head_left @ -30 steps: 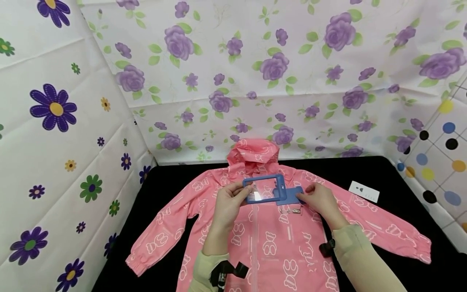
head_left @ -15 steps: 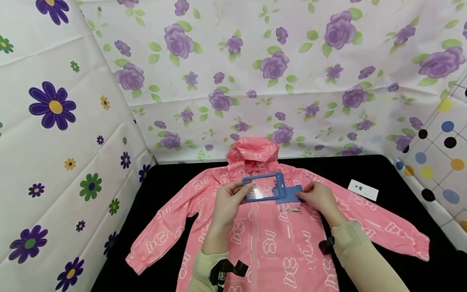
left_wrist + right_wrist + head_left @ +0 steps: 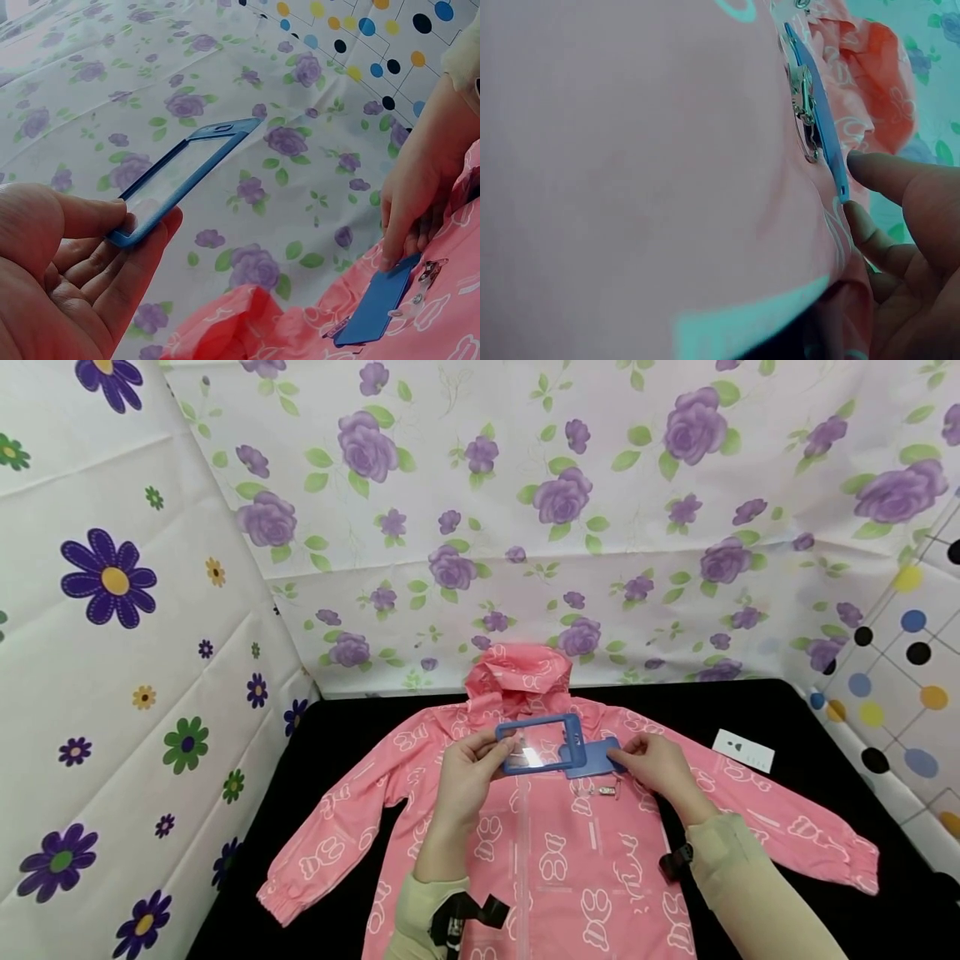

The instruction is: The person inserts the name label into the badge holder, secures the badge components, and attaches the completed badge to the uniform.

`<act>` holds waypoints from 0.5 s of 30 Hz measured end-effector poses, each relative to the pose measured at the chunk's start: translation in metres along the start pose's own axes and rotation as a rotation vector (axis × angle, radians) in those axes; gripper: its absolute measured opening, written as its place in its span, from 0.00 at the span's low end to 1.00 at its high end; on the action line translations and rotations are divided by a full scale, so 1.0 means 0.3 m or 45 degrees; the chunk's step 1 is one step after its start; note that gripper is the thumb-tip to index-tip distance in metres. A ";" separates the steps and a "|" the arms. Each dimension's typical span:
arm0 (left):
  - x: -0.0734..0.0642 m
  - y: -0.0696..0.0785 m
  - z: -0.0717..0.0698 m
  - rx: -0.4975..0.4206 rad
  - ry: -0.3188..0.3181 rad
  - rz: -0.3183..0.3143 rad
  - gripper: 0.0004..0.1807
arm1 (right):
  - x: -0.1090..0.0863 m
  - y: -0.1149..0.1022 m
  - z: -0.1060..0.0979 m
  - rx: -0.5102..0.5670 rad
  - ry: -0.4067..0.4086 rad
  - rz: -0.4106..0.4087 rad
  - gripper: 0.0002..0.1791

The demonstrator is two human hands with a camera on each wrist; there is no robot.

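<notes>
My left hand (image 3: 468, 772) pinches one end of a blue card-holder frame (image 3: 196, 185) with a clear window, thumb on top and fingers beneath. The frame is raised above a pink hooded jacket (image 3: 555, 860). Beside it a flat blue plate (image 3: 379, 304) lies on the jacket's chest, overlapped by the frame in the head view. A metal clip (image 3: 804, 94) with a safety pin shows at the plate's edge, against the cloth. With thumb and forefinger at the plate's end, my right hand (image 3: 656, 768) pinches it; its other fingers are partly hidden.
The jacket is spread over a black tabletop (image 3: 360, 752), sleeves out to both sides. A white card (image 3: 742, 750) with dark marks lies at the right sleeve's upper edge. Patterned sheets (image 3: 420, 518) stand behind and at both sides.
The blue plate tilts slightly, its right end a little higher, with the right hand's fingers at it. The left hand and frame have hardly moved; the view shifts slightly.
</notes>
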State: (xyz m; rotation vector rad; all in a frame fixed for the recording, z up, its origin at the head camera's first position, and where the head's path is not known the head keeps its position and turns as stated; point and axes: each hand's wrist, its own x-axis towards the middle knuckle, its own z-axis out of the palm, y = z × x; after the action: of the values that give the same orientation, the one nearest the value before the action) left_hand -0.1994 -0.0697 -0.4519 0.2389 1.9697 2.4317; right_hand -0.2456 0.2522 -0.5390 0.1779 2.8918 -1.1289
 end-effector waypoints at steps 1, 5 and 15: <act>0.000 -0.001 -0.001 -0.006 -0.002 0.001 0.13 | 0.000 -0.001 -0.001 0.000 0.000 -0.001 0.22; 0.001 -0.001 -0.005 -0.014 -0.001 -0.002 0.14 | -0.003 0.002 -0.010 0.030 0.010 -0.010 0.24; -0.005 0.005 -0.006 -0.002 0.015 -0.009 0.12 | -0.030 0.104 -0.135 0.200 0.275 0.064 0.36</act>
State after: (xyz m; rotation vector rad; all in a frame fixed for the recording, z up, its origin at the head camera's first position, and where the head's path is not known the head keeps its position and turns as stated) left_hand -0.1980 -0.0719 -0.4508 0.2176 1.9698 2.4362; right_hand -0.2325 0.3016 -0.5297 0.3989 2.9576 -1.4101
